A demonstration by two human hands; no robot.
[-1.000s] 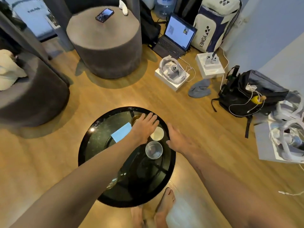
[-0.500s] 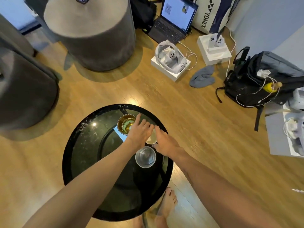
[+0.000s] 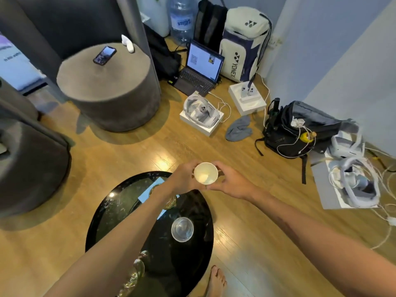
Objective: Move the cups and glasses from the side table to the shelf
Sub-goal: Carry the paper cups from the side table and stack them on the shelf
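Left hand (image 3: 184,175): fingers curled around the left side of the white cup (image 3: 206,173), holding it.
Right hand (image 3: 230,182): fingers wrapped on the cup's right side and underside, sharing the hold.
White cup: upright, mouth up, held in the air beyond the far edge of the side table (image 3: 111,213).
Change from half a second ago: the cup then stood on the table under both hands; now it is lifted clear of it.
Clear glass (image 3: 182,229): upright on the black tabletop, near the right edge.
Amber glass (image 3: 170,202): on the table, partly hidden by the left forearm, over a pale blue card (image 3: 150,189).
Writing: "YONEX" on the white sports bag (image 3: 244,42); the label on the water bottle (image 3: 182,20) is illegible.
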